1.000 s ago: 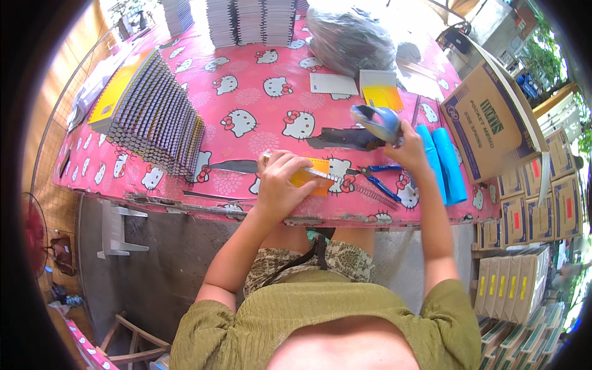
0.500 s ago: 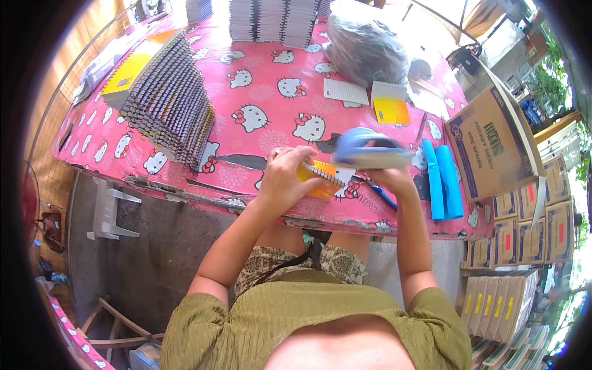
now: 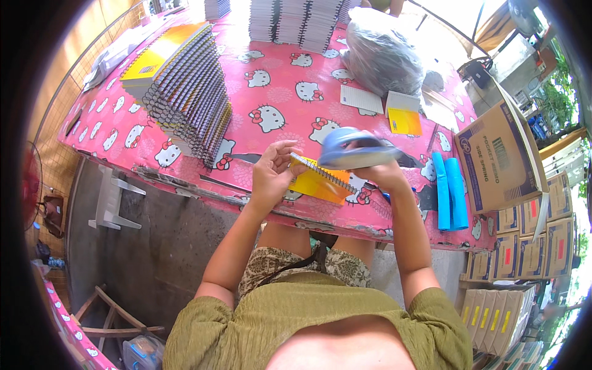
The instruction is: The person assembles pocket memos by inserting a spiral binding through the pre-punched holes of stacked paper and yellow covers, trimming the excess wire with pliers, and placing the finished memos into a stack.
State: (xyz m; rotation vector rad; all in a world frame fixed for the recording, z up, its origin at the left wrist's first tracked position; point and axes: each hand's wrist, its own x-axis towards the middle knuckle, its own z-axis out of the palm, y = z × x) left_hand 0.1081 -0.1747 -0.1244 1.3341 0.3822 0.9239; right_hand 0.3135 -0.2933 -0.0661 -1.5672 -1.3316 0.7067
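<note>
A small yellow spiral notebook [image 3: 320,189] is tilted at the near edge of the table, its wire binding along the upper side. My left hand [image 3: 274,174] pinches its left end between thumb and fingers. Over the binding's right part, my right hand [image 3: 383,175] grips a rounded blue-and-white hand tool [image 3: 354,150] with an opening in its body. Motion blur hides the tool's exact kind, and I cannot tell whether it touches the wire. Left of my hands stands a tall leaning stack of yellow spiral notebooks [image 3: 185,92].
A pink patterned cover [image 3: 271,117] lies over the table. Toward the back are stacks of spiral pads [image 3: 293,24] and a grey plastic bag [image 3: 385,55]. An open notepad [image 3: 404,117], blue rolls [image 3: 450,191] and an open cardboard box [image 3: 496,151] are on the right.
The tool has moved left over the notebook. My left hand has shifted to the notebook's left end, and more of its yellow cover shows. The whole view has shifted slightly.
</note>
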